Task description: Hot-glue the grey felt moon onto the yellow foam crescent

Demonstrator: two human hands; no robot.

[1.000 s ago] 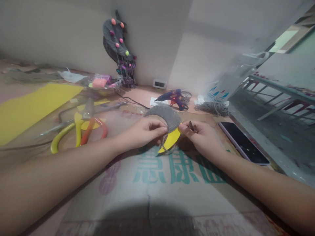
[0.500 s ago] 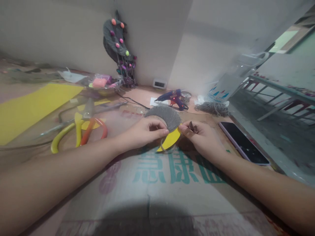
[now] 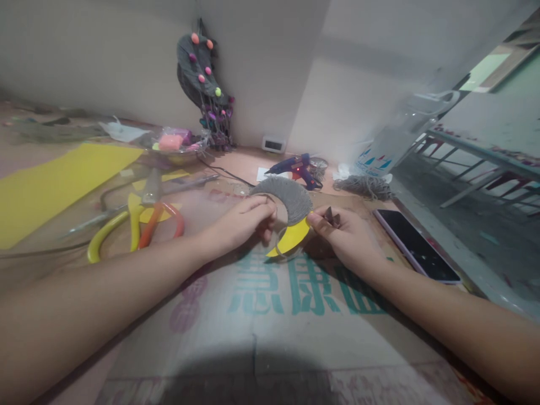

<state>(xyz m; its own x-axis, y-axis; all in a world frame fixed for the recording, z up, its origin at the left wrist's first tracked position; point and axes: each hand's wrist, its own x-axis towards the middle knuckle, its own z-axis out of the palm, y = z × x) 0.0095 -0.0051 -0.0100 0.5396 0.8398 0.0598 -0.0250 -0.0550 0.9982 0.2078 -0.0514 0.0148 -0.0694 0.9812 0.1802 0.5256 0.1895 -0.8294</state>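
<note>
A yellow crescent [image 3: 292, 237], wrapped over its upper part in grey yarn [image 3: 291, 196], is held up above the printed cardboard. Its bare yellow tip points down and left. My right hand [image 3: 343, 230] pinches the crescent's right edge where yarn meets yellow. A small dark brown piece [image 3: 332, 217] sticks out between its fingers. Inside the crescent's curve, my left hand [image 3: 253, 218] is closed with fingers curled. Whatever those fingers hold is too small or hidden to make out. A thin grey strand loops around the yellow tip.
Yellow-and-orange-handled scissors [image 3: 135, 225] and a yellow sheet [image 3: 63, 183] lie left. A blue glue gun [image 3: 291, 166], a grey yarn bundle [image 3: 365, 185] and a white jug [image 3: 392, 140] stand behind. A phone [image 3: 415, 244] lies right. A decorated grey crescent [image 3: 192, 73] hangs at the wall.
My left hand has drawn left and up from the crescent's inner edge, its fingers now curled. The crescent has shifted very slightly; my right hand keeps its pinch.
</note>
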